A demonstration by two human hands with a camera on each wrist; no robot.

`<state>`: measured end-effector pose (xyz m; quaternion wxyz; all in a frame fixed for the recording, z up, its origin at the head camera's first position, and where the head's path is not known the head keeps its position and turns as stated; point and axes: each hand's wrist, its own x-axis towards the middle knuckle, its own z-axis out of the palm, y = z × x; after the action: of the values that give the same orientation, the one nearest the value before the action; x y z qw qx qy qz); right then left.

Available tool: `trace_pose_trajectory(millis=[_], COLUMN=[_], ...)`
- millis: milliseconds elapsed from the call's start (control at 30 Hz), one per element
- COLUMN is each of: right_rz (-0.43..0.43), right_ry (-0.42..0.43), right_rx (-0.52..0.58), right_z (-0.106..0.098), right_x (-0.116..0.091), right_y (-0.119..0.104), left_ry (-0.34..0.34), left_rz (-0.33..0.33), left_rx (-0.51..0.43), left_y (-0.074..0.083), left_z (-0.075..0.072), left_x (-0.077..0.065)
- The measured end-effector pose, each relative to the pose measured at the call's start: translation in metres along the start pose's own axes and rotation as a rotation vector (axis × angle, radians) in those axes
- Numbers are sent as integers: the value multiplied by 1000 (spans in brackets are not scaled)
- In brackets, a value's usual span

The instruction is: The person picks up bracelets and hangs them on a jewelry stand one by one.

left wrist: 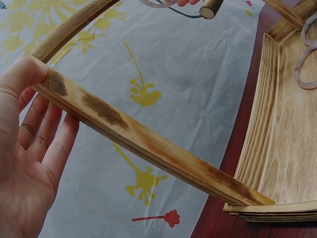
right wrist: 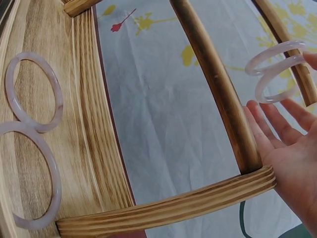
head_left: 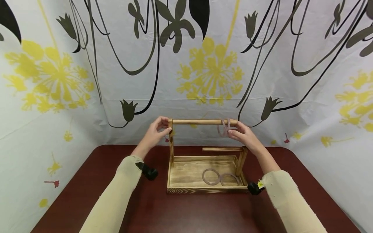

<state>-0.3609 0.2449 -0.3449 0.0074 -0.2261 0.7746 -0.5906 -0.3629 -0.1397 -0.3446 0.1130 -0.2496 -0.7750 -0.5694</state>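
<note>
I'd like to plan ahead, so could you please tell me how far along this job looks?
If hanging is the aim, two pale lilac rings already encircle the upper round wooden bar. In progress: the right hand touches them near the bar's free end; the left hand grips the flat wooden upright. Remaining: two matching rings lie in the rectangular wooden tray, and the lower wooden bar is bare.

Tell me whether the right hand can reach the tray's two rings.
Likely yes: both rings lie in the lidless tray, and the lower bar seems to leave the right hand room in front.
</note>
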Motion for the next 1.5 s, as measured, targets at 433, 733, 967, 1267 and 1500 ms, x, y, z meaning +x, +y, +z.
trace_pose_trajectory(millis=[433, 733, 967, 1267, 1500], right_rz=[17, -9, 9, -16, -17], right_ry=[-26, -19, -19, -23, -15], right_rx=[-37, -46, -95, -126, -198], right_z=[-5, -9, -17, -26, -31], right_x=[-8, -9, -16, -27, -38], right_y=[1, -2, -1, 8, 14], left_ry=[-11, -13, -15, -2, 0], left_rz=[-15, -14, -20, -9, -18], left_rx=[16, 8, 11, 19, -3], left_y=[-4, 2, 5, 2, 1], left_z=[2, -2, -4, -2, 0], left_x=[-2, 1, 4, 1, 0])
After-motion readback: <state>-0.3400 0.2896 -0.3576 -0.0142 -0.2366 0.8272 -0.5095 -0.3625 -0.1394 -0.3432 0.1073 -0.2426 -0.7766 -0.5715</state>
